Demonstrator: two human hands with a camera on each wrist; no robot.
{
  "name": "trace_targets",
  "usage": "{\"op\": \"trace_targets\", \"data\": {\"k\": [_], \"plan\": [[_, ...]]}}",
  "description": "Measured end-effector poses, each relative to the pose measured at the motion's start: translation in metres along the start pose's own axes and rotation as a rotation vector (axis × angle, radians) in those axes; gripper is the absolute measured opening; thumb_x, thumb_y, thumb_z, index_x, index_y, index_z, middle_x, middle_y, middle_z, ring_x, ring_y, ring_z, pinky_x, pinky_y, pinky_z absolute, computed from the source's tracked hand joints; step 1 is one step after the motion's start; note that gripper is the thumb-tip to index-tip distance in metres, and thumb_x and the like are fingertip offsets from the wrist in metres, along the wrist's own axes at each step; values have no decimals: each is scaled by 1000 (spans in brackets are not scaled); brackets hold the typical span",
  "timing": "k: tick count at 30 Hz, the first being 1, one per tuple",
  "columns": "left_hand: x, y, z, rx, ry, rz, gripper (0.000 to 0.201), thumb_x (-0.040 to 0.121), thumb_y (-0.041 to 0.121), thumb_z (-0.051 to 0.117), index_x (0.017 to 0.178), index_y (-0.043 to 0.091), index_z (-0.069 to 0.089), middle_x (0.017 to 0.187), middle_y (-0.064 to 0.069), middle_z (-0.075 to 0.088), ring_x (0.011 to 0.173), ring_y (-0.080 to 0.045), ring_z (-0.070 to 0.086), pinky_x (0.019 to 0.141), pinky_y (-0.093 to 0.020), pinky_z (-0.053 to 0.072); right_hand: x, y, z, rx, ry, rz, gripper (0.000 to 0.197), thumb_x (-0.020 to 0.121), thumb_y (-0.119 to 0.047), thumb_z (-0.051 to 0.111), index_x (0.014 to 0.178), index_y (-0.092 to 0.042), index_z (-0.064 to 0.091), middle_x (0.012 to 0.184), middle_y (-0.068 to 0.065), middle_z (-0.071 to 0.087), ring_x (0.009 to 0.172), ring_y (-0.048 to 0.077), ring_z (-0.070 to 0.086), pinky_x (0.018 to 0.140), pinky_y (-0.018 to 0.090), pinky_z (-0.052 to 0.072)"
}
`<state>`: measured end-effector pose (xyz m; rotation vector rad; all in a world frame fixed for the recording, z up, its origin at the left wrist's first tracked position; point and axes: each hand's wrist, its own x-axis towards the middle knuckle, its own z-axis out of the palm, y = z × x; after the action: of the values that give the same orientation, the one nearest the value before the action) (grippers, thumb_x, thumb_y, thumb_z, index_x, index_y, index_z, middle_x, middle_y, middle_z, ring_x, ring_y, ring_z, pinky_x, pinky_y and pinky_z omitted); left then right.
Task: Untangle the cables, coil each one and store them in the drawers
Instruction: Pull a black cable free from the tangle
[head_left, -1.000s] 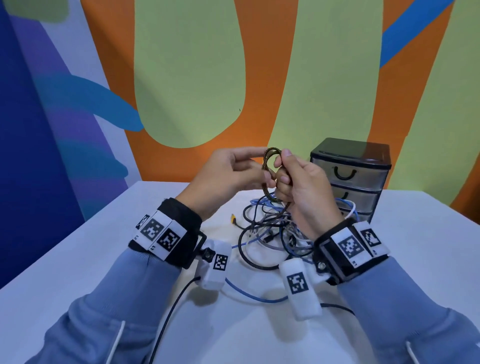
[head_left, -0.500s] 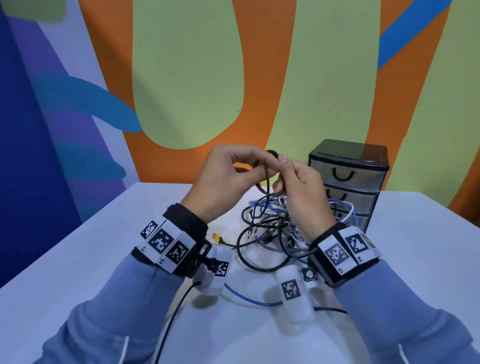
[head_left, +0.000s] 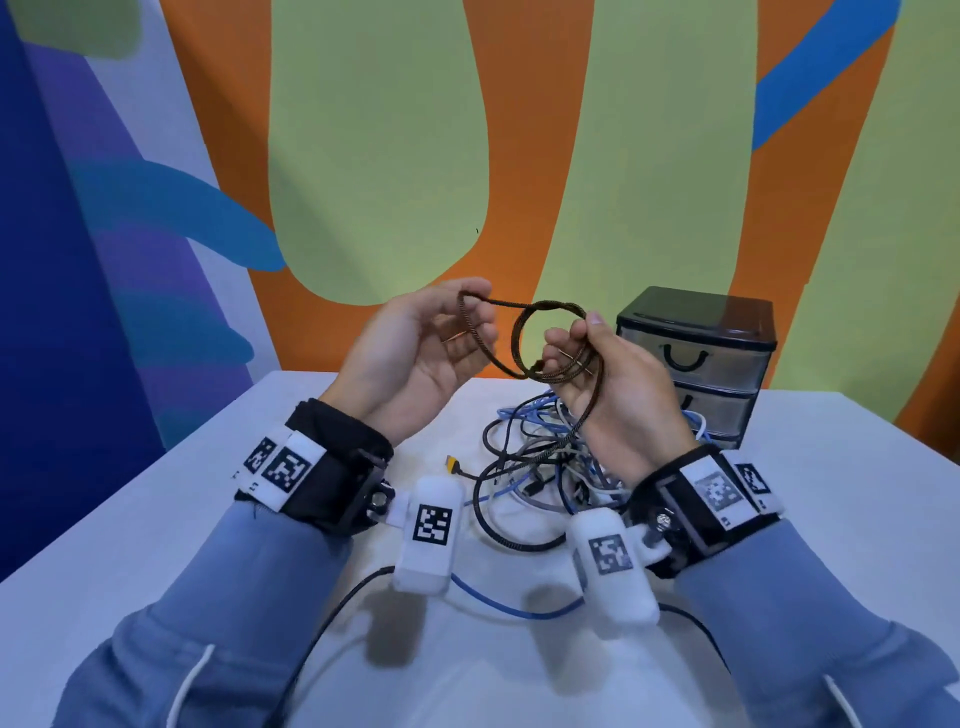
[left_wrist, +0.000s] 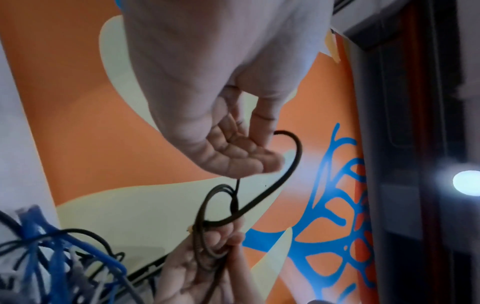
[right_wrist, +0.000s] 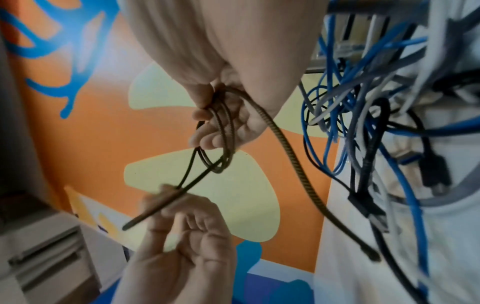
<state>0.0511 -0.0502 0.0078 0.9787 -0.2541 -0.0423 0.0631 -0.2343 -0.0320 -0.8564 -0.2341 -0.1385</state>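
Hands are holding the brown cable (head_left: 524, 338) above the pile (head_left: 535, 467): right hand (head_left: 613, 379) is pinching the coil, left hand (head_left: 415, 358) is pinching a loop, and the tail trailing into that pile is risking a snag.

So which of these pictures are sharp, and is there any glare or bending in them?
Head view: sharpest, the dark braided cable and black-topped plastic drawer unit crisp, soft shadows on the white table. Left wrist view: left hand smeared, a bright glare spot at right, straight edges bowed. Right wrist view: the tangled blue and grey cable pile blurred, right hand soft.
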Motion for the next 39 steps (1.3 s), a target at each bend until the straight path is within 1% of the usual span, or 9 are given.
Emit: {"op": "trace_targets", "data": {"k": [4,11,15,19,24,29,32,36,39], "plan": [[0,12,-9,-74,-16,-26,15,97,10,54,97,4,67,74,-1,50,58,-11,42,59,-20,38,5,-7,-6,111,26,27,27,112,-23,45,90,-10,56,63,-2,45,57,11,44,56,19,44],[-4,-7,0,744,-74,-63,54,83,52,80,116,10,69,94,-5,73,72,-13,64,71,-29,51,4,3,-3,-108,-11,-69,27,112,-23,44,91,-11,56,59,-7,34,54,7,30,53,17,27],[-3,-12,-5,948,-93,-89,29,90,22,85,110,6,70,83,-6,76,60,-12,59,61,-26,48,4,2,-4,-143,25,-102,27,112,-23,44,91,-11,56,60,-6,33,53,7,29,51,17,26],[-1,-1,-14,1006,-52,-95,19,94,17,81,101,1,77,73,-2,67,54,-11,53,52,-21,42,5,1,-7,-193,78,-140,28,112,-23,45,90,-11,56,59,-7,31,49,6,28,49,17,25],[8,2,-31,1239,136,115,10,94,19,80,86,13,78,74,-7,76,66,-19,73,76,-40,64,-3,-2,-2,-503,74,-315,32,113,-29,43,88,-15,58,62,-11,32,56,10,27,55,24,25],[12,-2,-34,1106,243,221,11,94,13,78,83,16,79,77,-5,79,85,-23,80,92,-45,63,-12,-2,13,-222,-30,-188,31,113,-26,44,88,-12,56,64,-4,35,54,9,36,54,19,33],[9,-13,-18,765,117,130,16,96,-8,63,99,2,75,104,-30,76,96,-31,80,94,-36,64,-13,0,19,65,-61,-26,30,113,-24,44,88,-10,55,68,2,48,59,14,49,58,23,48],[1,-15,1,306,-48,-32,42,92,-15,43,128,-7,62,123,-40,67,117,-45,71,104,-42,58,-10,12,8,-574,64,-270,43,112,-36,43,78,-24,67,91,0,73,89,15,68,87,36,54],[-6,-10,9,148,-123,-62,42,95,-10,43,135,-7,56,122,-42,67,119,-47,70,106,-44,56,-11,15,2,-947,43,-429,41,113,-37,38,84,-18,61,88,-2,71,84,14,64,79,37,47]]}}
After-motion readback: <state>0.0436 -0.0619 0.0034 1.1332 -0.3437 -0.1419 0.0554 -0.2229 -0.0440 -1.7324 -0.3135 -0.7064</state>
